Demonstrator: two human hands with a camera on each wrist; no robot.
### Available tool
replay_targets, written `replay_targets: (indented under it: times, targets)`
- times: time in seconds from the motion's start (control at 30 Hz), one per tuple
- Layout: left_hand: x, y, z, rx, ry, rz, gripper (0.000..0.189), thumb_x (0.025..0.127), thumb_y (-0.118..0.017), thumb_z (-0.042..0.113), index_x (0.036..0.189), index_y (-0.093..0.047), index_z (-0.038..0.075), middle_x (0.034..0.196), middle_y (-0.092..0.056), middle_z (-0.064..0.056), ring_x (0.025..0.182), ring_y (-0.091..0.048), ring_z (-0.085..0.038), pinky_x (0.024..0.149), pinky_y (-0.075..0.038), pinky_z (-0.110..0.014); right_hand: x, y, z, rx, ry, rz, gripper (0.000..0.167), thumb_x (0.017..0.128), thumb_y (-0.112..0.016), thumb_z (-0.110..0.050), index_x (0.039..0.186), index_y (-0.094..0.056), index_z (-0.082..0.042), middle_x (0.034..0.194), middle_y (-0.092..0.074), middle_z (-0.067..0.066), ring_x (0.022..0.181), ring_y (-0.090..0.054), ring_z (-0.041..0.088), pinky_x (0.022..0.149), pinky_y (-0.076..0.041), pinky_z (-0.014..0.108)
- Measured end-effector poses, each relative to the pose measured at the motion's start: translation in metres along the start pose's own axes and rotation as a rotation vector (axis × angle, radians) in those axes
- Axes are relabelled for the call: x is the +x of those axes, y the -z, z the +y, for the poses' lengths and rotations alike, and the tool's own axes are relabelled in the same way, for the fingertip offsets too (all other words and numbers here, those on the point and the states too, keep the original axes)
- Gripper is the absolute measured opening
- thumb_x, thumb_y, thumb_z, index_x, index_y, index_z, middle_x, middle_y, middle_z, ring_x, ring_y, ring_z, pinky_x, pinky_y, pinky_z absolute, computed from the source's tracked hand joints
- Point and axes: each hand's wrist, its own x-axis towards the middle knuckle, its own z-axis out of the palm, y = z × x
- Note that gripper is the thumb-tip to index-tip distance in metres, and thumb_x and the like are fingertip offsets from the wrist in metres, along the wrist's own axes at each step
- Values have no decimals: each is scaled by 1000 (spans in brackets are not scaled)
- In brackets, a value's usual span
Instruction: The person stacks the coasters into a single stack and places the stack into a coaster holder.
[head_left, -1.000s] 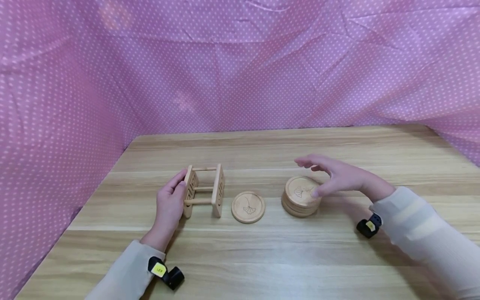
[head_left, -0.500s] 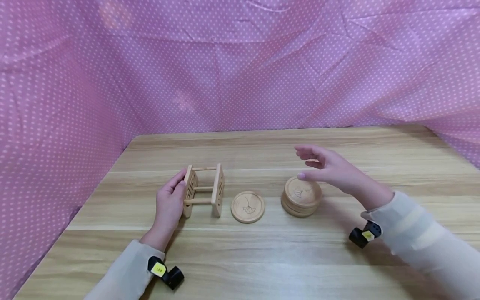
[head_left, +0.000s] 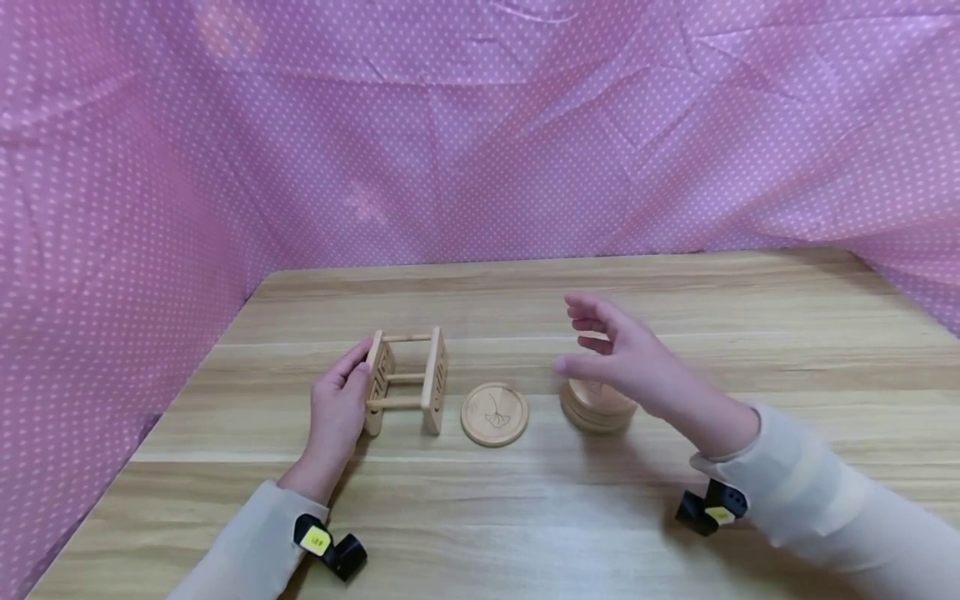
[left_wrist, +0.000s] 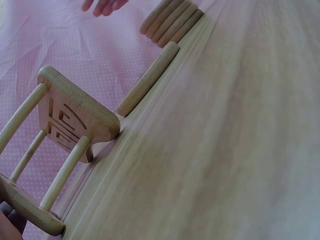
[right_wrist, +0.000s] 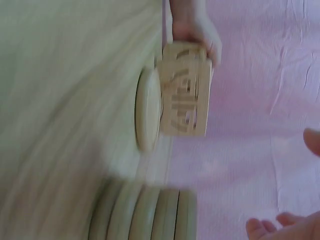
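On the left of the head view, my left hand (head_left: 339, 408) grips the near side panel of a wooden coaster holder (head_left: 433, 382). Its two cut-out panels are joined by round rods, and it stands on the table. Just right of it a round wooden coaster (head_left: 494, 414) lies flat, engraved with a ginkgo leaf. Farther right is a stack of several coasters (head_left: 597, 410), partly covered in the head view by my right hand (head_left: 626, 354). That hand hovers above the stack, fingers relaxed and holding nothing. In the right wrist view the stack (right_wrist: 145, 215) shows edge-on, apart from the fingertips.
A wood-grain table (head_left: 465, 517) carries everything. Pink polka-dot cloth (head_left: 480, 150) hangs behind and at both sides of it. A small black camera sits on each wrist, the left one (head_left: 330, 546) close over the table.
My right hand has moved up off the stack's right side and then leftward over it, towards the single coaster. My left hand, the holder and the coasters stay in place.
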Motion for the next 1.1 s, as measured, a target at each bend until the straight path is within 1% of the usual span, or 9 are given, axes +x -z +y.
replay_targets:
  times: [0.13, 0.2, 0.33, 0.47, 0.57, 0.7, 0.8, 0.97, 1.1]
  targets:
    - [0, 0, -1, -5, 7, 3, 37, 97, -42, 11, 133, -51, 10, 138, -47, -4, 126, -43, -17, 105, -38, -33, -2, -17, -3, 13, 19, 13, 80, 78, -73, -12, 143, -27, -3, 144, -30, 17, 129, -33, 35, 109, -30, 48]
    - [0, 1, -2, 3, 6, 5, 37, 97, -42, 12, 133, -50, 11, 139, -47, -4, 126, -43, -17, 105, -38, -33, -2, -27, -4, 14, 15, 23, 82, 77, -74, -13, 143, -28, -5, 144, -29, 15, 129, -32, 34, 109, -30, 47]
    - [0, 1, -2, 12, -7, 11, 37, 97, -43, 13, 133, -51, 10, 137, -48, -4, 125, -44, -17, 104, -38, -32, 0, -45, -2, 59, -4, 28, 84, 75, -76, -12, 143, -28, -5, 144, -29, 14, 130, -31, 33, 110, -29, 46]
    - [0, 0, -2, -7, -18, 11, 37, 96, -43, 12, 133, -51, 8, 137, -48, -6, 124, -45, -17, 104, -39, -31, 2, -58, 4, 110, -24, 21, 84, 74, -76, -10, 143, -28, -3, 145, -29, 14, 131, -30, 34, 111, -27, 46]
    - [1, 0, -3, -21, -22, 14, 37, 96, -43, 11, 132, -51, 6, 137, -49, -7, 124, -45, -17, 104, -39, -31, 4, -64, 7, 124, -42, 20, 84, 73, -76, -10, 142, -29, -4, 145, -29, 14, 131, -29, 34, 111, -27, 46]
    - [1, 0, -4, -7, -20, 22, 37, 96, -43, 12, 132, -52, 9, 135, -51, -5, 121, -48, -15, 99, -42, -24, 6, -70, 9, 122, -74, 12, 84, 73, -76, -10, 142, -29, -5, 145, -27, 15, 132, -29, 37, 111, -27, 47]
    - [1, 0, -5, 3, -16, 21, 37, 96, -42, 13, 132, -53, 10, 134, -51, -4, 119, -49, -15, 95, -44, -21, 9, -75, 13, 105, -105, 7, 84, 72, -77, -9, 142, -30, -5, 146, -26, 16, 132, -28, 39, 111, -27, 47]
    - [1, 0, -5, -8, -14, 17, 37, 96, -42, 11, 132, -51, 8, 136, -50, -5, 122, -47, -16, 101, -41, -28, 12, -81, 21, 61, -157, 11, 86, 70, -79, -11, 142, -32, -7, 148, -25, 15, 133, -27, 40, 111, -26, 47]
    - [1, 0, -3, -8, -14, 12, 38, 96, -42, 12, 133, -51, 8, 137, -48, -5, 125, -44, -17, 104, -38, -32, 14, -82, 24, 29, -194, 17, 87, 69, -79, -14, 142, -33, -10, 149, -25, 14, 132, -27, 43, 110, -27, 49]
